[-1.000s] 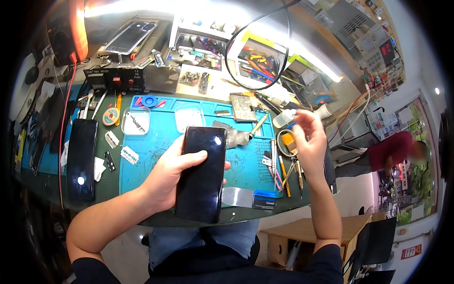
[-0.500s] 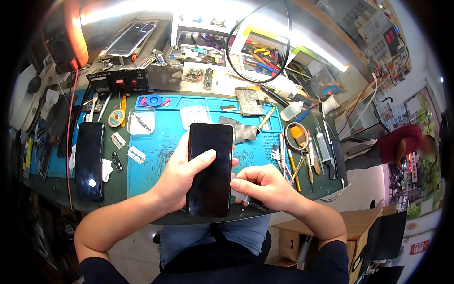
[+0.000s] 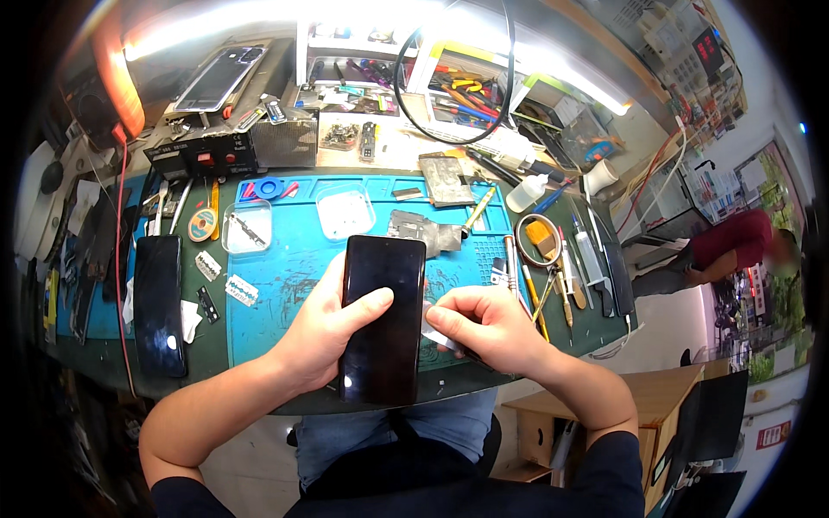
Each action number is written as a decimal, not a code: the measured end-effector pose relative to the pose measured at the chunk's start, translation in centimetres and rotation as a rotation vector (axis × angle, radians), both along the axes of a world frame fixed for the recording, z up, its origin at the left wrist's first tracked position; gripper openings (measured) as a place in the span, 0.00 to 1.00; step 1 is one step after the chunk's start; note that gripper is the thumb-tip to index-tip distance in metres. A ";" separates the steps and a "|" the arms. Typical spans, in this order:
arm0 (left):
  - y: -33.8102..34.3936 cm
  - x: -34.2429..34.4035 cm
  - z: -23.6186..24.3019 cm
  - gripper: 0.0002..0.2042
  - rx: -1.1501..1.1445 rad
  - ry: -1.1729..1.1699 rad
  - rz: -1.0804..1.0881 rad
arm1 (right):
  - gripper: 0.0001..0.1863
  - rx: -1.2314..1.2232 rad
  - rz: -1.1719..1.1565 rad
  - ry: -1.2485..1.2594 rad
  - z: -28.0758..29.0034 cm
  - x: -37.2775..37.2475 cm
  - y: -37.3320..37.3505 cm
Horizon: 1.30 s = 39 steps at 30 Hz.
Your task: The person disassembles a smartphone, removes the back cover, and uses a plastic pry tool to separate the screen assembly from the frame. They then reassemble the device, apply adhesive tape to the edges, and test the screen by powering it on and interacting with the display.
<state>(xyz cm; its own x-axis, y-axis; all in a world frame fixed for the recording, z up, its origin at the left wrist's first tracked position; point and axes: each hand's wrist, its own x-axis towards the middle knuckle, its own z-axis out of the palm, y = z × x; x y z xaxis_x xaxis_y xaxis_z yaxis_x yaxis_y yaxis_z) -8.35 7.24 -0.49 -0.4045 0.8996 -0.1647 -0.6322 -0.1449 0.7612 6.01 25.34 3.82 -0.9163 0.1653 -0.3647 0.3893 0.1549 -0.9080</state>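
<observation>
My left hand [image 3: 313,335] is wrapped round a black smartphone [image 3: 382,345], thumb across its dark, glossy front. The phone is held upright over the near edge of the bench. At its right side, my right hand [image 3: 494,326] pinches a thin, flat, silvery blade-like tool [image 3: 442,337]. The tool lies against the phone's right edge; whether its tip goes into the seam I cannot tell. A dark part of the tool shows below my right fingers. Beneath the phone, a blue work mat [image 3: 285,302] covers the bench.
Another black phone [image 3: 159,302] lies at the left, near razor blades [image 3: 243,291] and a solder-like spool [image 3: 203,224]. Clear plastic boxes [image 3: 344,212] sit on the mat. Brushes, a tape ring [image 3: 537,239] and a syringe [image 3: 587,250] lie right. A person [image 3: 734,250] stands far right.
My right hand has slid a little up along the phone's right edge with the tool. The left hand keeps its hold on the phone. The whole view has shifted slightly.
</observation>
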 end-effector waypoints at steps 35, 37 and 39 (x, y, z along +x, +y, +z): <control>-0.3 0.4 0.9 0.20 0.080 -0.200 -0.113 | 0.11 0.267 -0.148 0.298 2.5 -0.7 3.2; 0.0 -0.5 0.4 0.20 0.108 -0.223 -0.055 | 0.10 0.280 -0.094 0.185 2.6 0.1 2.3; 0.3 -0.7 0.0 0.22 0.050 -0.182 0.086 | 0.09 0.698 0.045 0.181 1.1 0.3 1.6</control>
<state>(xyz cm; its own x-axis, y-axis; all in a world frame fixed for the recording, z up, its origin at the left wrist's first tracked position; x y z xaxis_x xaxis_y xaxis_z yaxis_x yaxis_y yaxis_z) -9.07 7.49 -0.47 -0.4481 0.8717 -0.1986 -0.7422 -0.2389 0.6261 6.27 26.93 4.96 -0.9638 0.2649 -0.0294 0.2215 0.7346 -0.6413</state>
